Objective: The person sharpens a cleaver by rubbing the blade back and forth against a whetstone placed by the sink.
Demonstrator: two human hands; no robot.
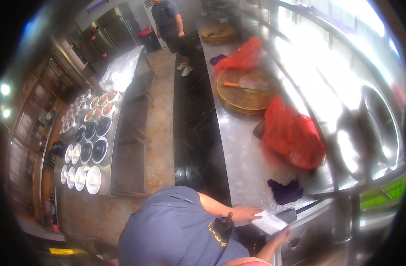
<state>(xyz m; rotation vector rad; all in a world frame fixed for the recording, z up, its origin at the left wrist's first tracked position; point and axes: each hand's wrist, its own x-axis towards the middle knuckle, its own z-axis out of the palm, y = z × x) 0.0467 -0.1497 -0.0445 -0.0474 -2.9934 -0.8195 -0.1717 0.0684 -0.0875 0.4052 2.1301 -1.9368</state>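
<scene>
A flat, pale, shiny panel (268,222) lies between my two hands beside the metal counter (245,170). My left hand (248,213) rests against its near-left edge with the fingers stretched out. At the panel's lower right corner, my right hand (280,236) has its fingers closed on the edge. A small dark grey block (288,215) sits just past the panel. A dark purple cloth (285,191) lies crumpled on the counter above it. My grey shirt (167,228) fills the bottom of the view.
Red plastic bags (293,135) flank a round chopping board (243,95) bearing a cleaver (252,84). Another round board (218,32) stands farther up. A person (169,22) stands in the aisle. Several bowls (99,150) and white plastic sheeting (122,68) cover the left table.
</scene>
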